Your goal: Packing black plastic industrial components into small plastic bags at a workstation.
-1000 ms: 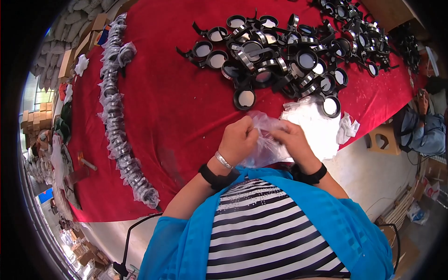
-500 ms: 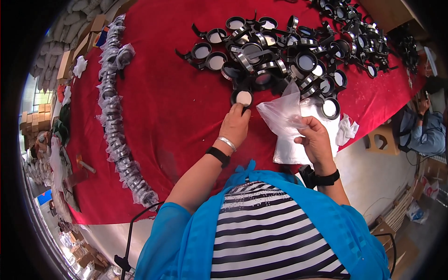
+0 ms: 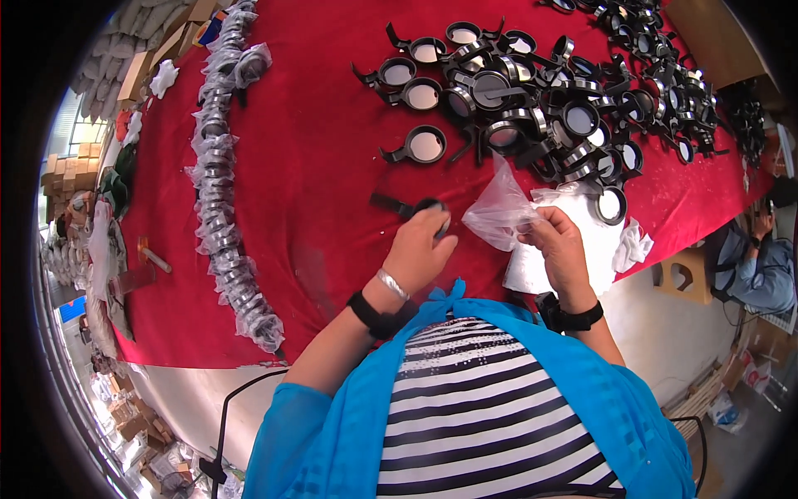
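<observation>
My left hand point(image 3: 420, 249) grips a round black-rimmed piece with a short flat handle point(image 3: 430, 205) just above the red cloth. Its outline is slightly blurred, and the handle points away to the left. To the right, my right hand point(image 3: 560, 241) pinches a clear plastic bag point(image 3: 501, 208) between thumb and fingers. The bag hangs left of those fingers, its pointed corner toward the pile, apart from the piece. Under and beside my right hand lies a stack of white plastic bags point(image 3: 532, 264). Another loose round piece with a pale disc point(image 3: 426, 145) rests beyond my left hand.
A large heap of the same black round pieces point(image 3: 532, 91) covers the far right of the red cloth point(image 3: 307, 166). On the left runs a long row of pieces wrapped in clear plastic point(image 3: 218, 191). At far right, a person point(image 3: 756, 266) sits near a cardboard box point(image 3: 683, 274).
My left hand has lifted a round piece off the cloth and drawn it nearer my body. My right hand keeps hold of the bag. The whole view has shifted slightly.
</observation>
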A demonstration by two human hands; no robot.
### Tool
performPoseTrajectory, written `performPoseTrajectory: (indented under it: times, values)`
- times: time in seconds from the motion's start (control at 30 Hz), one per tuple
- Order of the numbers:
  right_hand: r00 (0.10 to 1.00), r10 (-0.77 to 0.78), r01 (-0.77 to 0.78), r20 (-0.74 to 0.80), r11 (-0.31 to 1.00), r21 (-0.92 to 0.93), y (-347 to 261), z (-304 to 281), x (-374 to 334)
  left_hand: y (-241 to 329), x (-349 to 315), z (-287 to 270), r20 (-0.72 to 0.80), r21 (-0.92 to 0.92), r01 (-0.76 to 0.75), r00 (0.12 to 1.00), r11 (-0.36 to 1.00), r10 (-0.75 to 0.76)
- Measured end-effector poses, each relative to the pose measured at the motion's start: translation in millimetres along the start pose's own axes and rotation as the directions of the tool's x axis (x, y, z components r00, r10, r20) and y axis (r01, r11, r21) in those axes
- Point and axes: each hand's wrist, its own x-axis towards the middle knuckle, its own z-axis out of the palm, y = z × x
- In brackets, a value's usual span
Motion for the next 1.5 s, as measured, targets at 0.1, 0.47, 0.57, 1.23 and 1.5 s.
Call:
performPoseTrajectory:
  times: [0.1,0.47,0.57,1.23,1.5]
  values:
    - [1.0,-0.019,0.019,0.016,0.998,-0.056,-1,3,-2,-12,13,-1,0.003,-0.227,0.042,0.999,0.973,-0.043]
    - [0.999,0.008,-0.006,0.031,0.998,-0.061,4,0,-6,-69,24,-1,0.143,0.721,-0.256,0.964,0.644,0.223]
    - [0.999,0.021,-0.019,0.036,0.998,-0.062,1,5,-6,-78,32,-6,0.102,0.765,-0.223,0.968,0.604,0.228]
    - [0.996,0.039,-0.029,0.077,0.991,-0.127,-5,18,6,-69,1,-35,0.191,0.674,-0.318,0.947,0.667,0.259]
    - [0.998,0.049,-0.047,0.036,0.997,-0.068,5,17,16,3,-7,-78,0.274,-0.556,0.36,0.93,0.749,-0.244]
